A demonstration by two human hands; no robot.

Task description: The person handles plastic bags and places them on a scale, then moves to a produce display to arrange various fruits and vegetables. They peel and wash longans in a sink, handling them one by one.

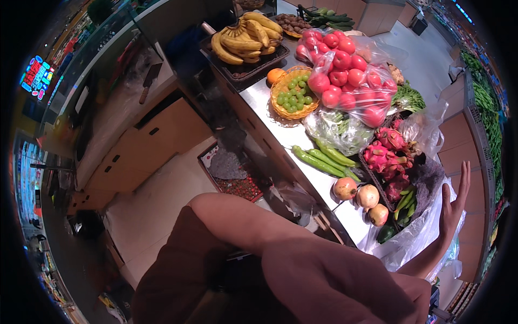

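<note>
A steel bench runs diagonally through a produce shop, pale tiled floor to its left and vegetable shelves along the right wall. On it sit three pomegranates, a yellow basket of green grapes, one orange, a dark tray of bananas, a clear bag of tomatoes, several long green peppers and a crate of dragon fruit. The right hand is raised open beside a clear plastic bag at the bench's near end, its grip empty, fingers spread. The left forearm crosses low; its hand is hidden, so its grip cannot be told. The floor aisle left of the bench lies open.
</note>
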